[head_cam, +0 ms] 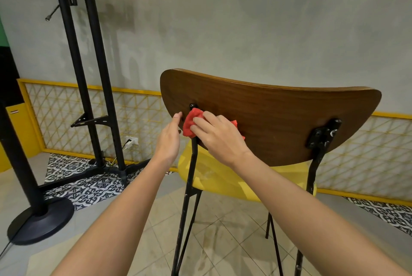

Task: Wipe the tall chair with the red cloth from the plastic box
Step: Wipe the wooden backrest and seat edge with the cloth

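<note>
Behind the tall chair (pixel 267 119), a person presses a bunched red cloth (pixel 192 123) flat against the rear face of the wooden backrest, near its left end and just below the black bracket where the left frame leg bolts on. The right hand (pixel 219 136) lies over the cloth with fingers spread, pinning it to the wood rather than gripping it in a fist, a hold that judging by the task lets the palm drive the wiping stroke. The left hand (pixel 169 139) is released and empty, fingers straight, its tips touching or almost touching the backrest edge beside the cloth; it appears placed to steady the chair against the push, though that is a reading, not a certainty.

The chair stands upright on the tiled floor (pixel 223 220), its back toward the camera and its yellow seat (pixel 214 177) facing the grey wall beyond. The backrest's long axis runs left to right, curving gently; the thin black legs run vertically below it. The plastic box is nowhere in view. A black stand (pixel 89 75) rises well apart at left.
</note>
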